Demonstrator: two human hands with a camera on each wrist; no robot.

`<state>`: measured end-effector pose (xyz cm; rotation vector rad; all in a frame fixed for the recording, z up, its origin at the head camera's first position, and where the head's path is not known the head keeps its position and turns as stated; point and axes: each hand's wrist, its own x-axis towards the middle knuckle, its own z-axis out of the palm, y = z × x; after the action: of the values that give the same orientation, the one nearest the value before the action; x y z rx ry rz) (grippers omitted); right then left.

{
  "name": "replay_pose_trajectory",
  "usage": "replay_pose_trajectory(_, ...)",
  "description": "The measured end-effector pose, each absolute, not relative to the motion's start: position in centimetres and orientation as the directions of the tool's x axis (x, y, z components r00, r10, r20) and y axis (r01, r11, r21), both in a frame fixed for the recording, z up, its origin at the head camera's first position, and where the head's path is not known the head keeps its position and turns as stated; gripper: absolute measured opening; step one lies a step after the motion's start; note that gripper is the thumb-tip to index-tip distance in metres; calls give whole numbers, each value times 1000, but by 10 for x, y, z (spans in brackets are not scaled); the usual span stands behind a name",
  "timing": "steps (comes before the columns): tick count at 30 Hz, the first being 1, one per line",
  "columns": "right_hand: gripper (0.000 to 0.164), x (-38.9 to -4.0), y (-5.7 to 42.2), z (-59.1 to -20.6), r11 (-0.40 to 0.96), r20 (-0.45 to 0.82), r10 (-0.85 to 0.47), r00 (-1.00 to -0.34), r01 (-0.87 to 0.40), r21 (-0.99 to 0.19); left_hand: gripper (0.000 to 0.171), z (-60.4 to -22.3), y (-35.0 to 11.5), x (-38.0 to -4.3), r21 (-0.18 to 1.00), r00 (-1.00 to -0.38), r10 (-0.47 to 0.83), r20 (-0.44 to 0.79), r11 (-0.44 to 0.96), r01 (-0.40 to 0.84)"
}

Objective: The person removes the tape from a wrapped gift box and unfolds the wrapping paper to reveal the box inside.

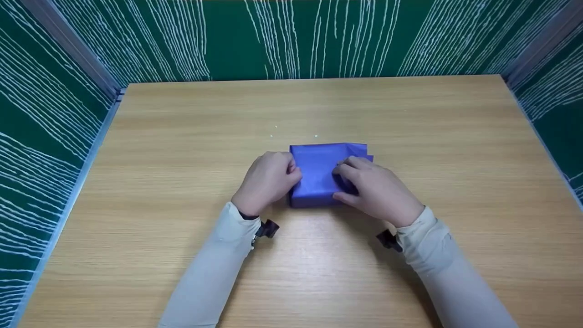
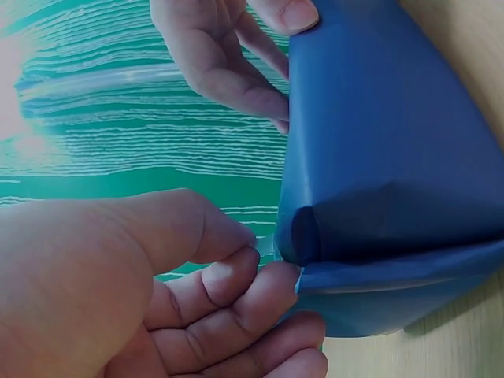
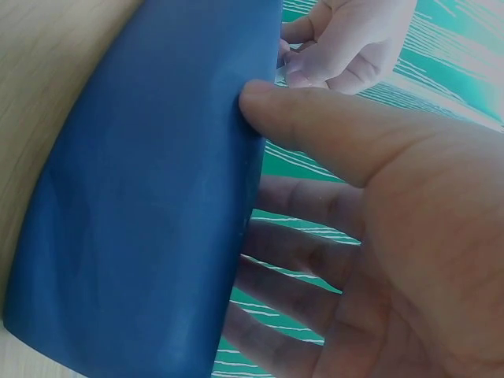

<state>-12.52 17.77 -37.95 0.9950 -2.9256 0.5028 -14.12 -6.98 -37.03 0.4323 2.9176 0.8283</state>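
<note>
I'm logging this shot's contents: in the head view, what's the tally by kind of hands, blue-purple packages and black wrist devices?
Hands (left hand, right hand): 2
Blue-purple package: 1
Black wrist devices: 2
Total: 5

Head: bright | soft shadows | tabletop (image 1: 314, 273) sheen | left wrist: glare at left

Wooden table (image 1: 314, 109), white-streaked green walls (image 1: 278, 41), corner posts (image 1: 73, 45)

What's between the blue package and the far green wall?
Wooden tabletop, bare except for three tiny white specks near the blue package; the head view shows them. Too small to identify.
</note>
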Motion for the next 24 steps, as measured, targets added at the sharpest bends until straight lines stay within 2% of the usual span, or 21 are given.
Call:
replay_pose_trajectory(8, 45, -126, 177, -379, 748, 108, -589, -801, -591, -302, 16, -369, -69, -139, 541, -955, 295, 31, 798, 264)
replay_pose_trajectory(12, 45, -126, 178, -379, 751, 109, -585, -804, -588, -300, 29, -369, -67, -139, 548, -955, 293, 43, 793, 267)
replay_pose_trajectory(16, 46, -126, 178, -379, 757, 99, -581, -808, -581, -299, 41, -374, -63, -139, 504, -947, 321, 20, 815, 287)
replay_pose_trajectory(20, 48, -126, 178, -379, 760, 89, -580, -810, -577, -299, 41, -379, -60, -139, 457, -940, 340, 4, 836, 305)
replay_pose_trajectory(24, 47, -126, 178, -379, 756, 98, -586, -804, -587, -290, 37, -381, -59, -139, 435, -939, 342, 43, 840, 326)
